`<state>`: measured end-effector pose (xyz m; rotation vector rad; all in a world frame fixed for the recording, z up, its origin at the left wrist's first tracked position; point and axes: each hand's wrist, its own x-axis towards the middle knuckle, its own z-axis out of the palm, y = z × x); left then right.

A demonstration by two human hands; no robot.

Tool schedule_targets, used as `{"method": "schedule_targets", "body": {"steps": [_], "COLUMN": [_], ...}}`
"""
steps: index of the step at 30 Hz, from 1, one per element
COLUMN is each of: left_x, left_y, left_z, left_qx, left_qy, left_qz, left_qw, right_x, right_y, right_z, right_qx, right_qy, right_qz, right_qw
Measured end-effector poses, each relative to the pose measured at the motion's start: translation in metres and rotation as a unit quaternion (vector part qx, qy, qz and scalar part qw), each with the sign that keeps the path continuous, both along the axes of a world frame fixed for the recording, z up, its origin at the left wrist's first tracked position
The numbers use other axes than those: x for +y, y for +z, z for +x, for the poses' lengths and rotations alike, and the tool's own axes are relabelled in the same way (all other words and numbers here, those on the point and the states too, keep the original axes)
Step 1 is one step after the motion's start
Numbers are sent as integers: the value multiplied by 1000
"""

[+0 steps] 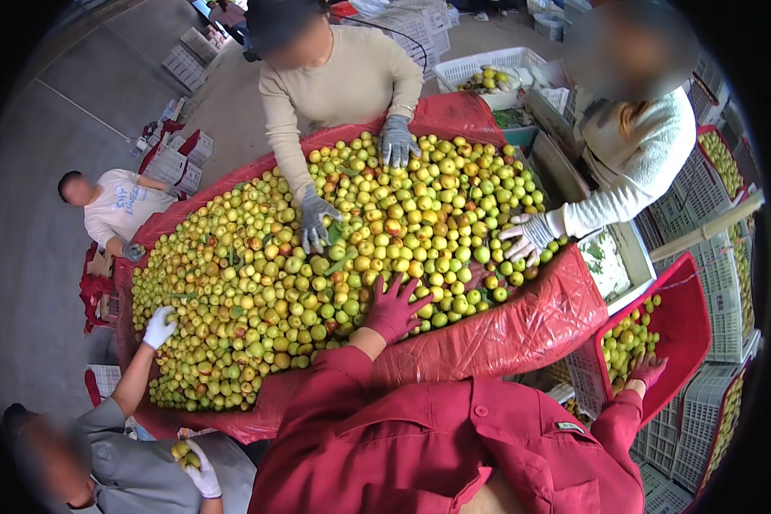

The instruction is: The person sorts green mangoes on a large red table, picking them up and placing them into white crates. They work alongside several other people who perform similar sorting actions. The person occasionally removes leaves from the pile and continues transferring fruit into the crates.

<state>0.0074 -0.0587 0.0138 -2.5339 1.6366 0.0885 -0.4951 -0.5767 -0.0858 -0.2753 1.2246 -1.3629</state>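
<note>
Yellow-green jujube-like fruits (257, 270), some with brown or reddish patches, lie heaped on a large table lined with red plastic sheeting (488, 334). My left hand (395, 310), in a dark red glove, rests with spread fingers on the fruits at the near edge; no fruit shows in its grasp. To the right, my right hand (647, 371), gloved alike, is at the fruits inside a red-lined plastic crate (681, 321). Its fingertips touch green fruits, and whether it grips any cannot be told. Green leaves (340, 262) lie among the fruits.
Co-workers' gloved hands touch the heap: two grey ones (318, 218) across from me, one (530, 238) at the right, a white one (159, 327) at the left. Stacked white crates (732, 289) of fruit line the right side. A pale pole (707, 225) slants above the red-lined crate.
</note>
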Motion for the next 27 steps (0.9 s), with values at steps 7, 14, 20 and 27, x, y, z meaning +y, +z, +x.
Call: {"method": "schedule_targets", "body": {"steps": [7, 14, 20, 27], "left_x": [6, 35, 68, 89], "left_y": [-2, 15, 16, -23], "left_z": [35, 127, 110, 105], "left_qx": [-53, -60, -13, 44], "left_qy": [39, 370, 225, 343], "left_qz": [-166, -62, -217, -556], "left_qw": [984, 925, 950, 756], "right_x": [89, 263, 362, 344], "right_y": [85, 95, 82, 61], "right_z": [193, 445, 577, 540], "right_qx": [248, 219, 363, 381], "right_qy": [312, 650, 598, 568], "right_qz": [-332, -478, -647, -706], "right_qw": [855, 549, 304, 182]}}
